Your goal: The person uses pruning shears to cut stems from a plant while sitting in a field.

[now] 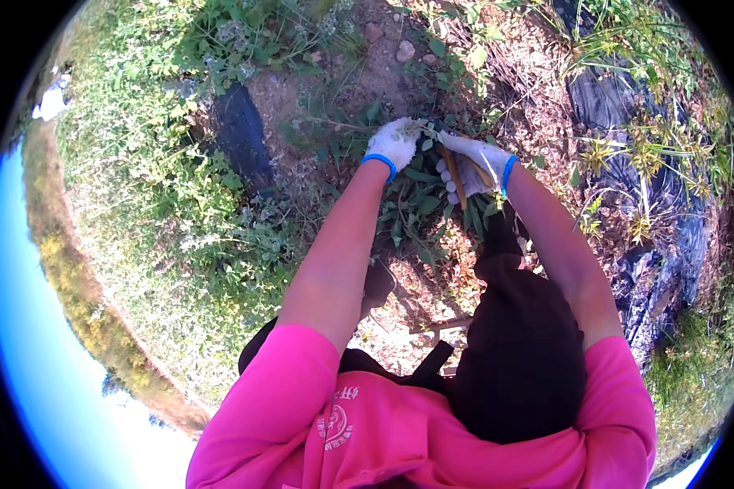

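My left hand (396, 145), in a white knit glove with a blue cuff, grips thin leafy stems (427, 131) in front of me. Close beside it, my right hand (474, 164) wears a matching glove, its fingers curled about a brown wooden handle (454, 177). The far end of that handle is hidden, so the kind of tool cannot be told. Under and between both hands lies a bunch of long green leaves (419, 205). The fingertips of my left hand are partly covered by foliage.
Black plastic mulch film (240, 131) shows at left, with more film (605, 101) at right under sedge-like weeds (642, 159). Bare soil with stones (405, 51) lies ahead. Dense flowering weeds (220, 226) spread leftward. My dark-trousered leg (520, 348) is below my right hand.
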`<state>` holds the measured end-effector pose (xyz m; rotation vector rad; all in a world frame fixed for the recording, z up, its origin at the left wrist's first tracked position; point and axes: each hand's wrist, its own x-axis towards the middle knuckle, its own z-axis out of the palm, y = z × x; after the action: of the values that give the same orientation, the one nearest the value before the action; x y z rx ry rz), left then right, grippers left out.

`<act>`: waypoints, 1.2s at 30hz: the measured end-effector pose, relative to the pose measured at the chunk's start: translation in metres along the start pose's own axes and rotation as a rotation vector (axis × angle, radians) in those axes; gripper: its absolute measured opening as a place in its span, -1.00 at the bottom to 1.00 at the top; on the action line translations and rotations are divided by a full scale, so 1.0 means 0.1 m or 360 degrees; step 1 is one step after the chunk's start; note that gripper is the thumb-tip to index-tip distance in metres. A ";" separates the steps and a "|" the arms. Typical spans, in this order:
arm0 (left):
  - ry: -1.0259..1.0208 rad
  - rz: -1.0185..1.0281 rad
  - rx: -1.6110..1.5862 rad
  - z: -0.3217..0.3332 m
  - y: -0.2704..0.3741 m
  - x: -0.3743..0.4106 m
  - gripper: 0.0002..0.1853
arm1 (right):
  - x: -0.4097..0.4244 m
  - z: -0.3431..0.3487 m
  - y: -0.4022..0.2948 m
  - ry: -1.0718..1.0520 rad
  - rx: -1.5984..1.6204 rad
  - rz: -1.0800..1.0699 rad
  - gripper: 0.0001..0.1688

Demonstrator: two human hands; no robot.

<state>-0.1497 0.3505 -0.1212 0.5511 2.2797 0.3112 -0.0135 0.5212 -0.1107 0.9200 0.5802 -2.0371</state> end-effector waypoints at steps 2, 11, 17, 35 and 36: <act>-0.0049 -0.0088 -0.0148 -0.17 0.39 -0.23 -0.52 | 0.03 -0.16 0.09 -0.0039 -0.0022 -0.0151 -0.38; 0.0022 0.0193 -0.0340 0.04 -0.20 -0.51 -0.66 | -0.21 0.11 0.08 0.0307 -0.0961 -0.0044 -0.37; -0.0028 0.0006 -0.0079 -0.04 -0.32 -0.78 -0.75 | -0.46 0.08 0.16 0.0267 -0.0388 -0.0143 -0.37; -0.0230 -0.0050 0.0325 -0.05 0.02 -1.01 -0.57 | -0.64 0.29 0.23 0.0472 -0.0461 -0.0132 -0.34; -0.0150 -0.0065 0.0180 0.06 -0.01 -1.04 -0.59 | -0.52 0.28 0.27 0.0515 -0.0483 -0.0103 -0.32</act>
<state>-0.0808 0.3000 -0.0613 0.5638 2.2241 0.1339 0.0180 0.5124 -0.0548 1.0604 1.0744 -1.7988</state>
